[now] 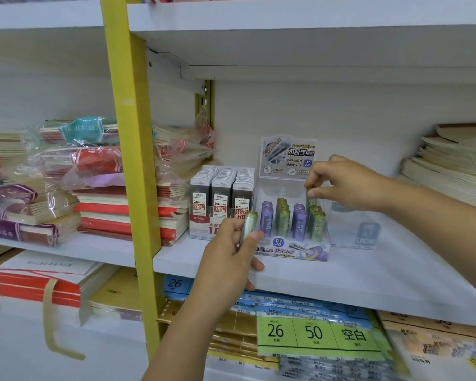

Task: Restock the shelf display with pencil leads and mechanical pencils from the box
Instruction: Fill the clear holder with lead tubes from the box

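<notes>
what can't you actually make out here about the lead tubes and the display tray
1. Head view: the stock box is out of frame.
2. Head view: the right hand covers the top of the dark green lead tube; whether it sits in the purple-and-white display tray is unclear.
3. Head view: the left hand hides the lower half of the pale green lead tube.
4. Head view: the label on the translucent box is blurred.

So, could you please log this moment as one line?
right hand: pinches green cylindrical lead tube at printed cardboard display box | left hand: holds second green lead tube
</notes>
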A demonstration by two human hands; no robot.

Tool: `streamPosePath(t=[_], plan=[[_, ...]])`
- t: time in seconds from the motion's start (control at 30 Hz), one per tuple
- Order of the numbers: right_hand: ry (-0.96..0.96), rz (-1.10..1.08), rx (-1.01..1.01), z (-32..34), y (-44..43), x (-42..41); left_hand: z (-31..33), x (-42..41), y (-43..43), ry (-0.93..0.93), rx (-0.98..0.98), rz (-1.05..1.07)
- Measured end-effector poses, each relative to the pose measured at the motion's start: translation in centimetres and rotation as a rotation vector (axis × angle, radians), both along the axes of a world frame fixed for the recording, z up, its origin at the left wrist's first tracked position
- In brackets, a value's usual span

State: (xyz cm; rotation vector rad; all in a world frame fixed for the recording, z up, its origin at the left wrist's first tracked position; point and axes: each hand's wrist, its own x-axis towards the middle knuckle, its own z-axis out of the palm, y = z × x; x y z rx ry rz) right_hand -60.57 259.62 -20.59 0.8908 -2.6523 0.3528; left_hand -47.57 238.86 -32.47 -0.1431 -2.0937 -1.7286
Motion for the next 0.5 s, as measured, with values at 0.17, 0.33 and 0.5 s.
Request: streamPosePath(t=[0.17, 0.33, 0.5], plan=[[-0.014, 0.006, 0.0, 0.13, 0.21, 0.04, -0.06, 0.09, -0.03, -0.004, 0.004, -0.011], [-0.031, 0.033, 0.013, 0.28, 0.33, 0.23, -0.1, 0.08, -0.08, -0.014, 0.008, -0.014], [0.001, -0.042, 0.095, 0.14, 0.43, -0.23, -0.17, 0.02, -0.15, -0.015, 0.011, -0.025]])
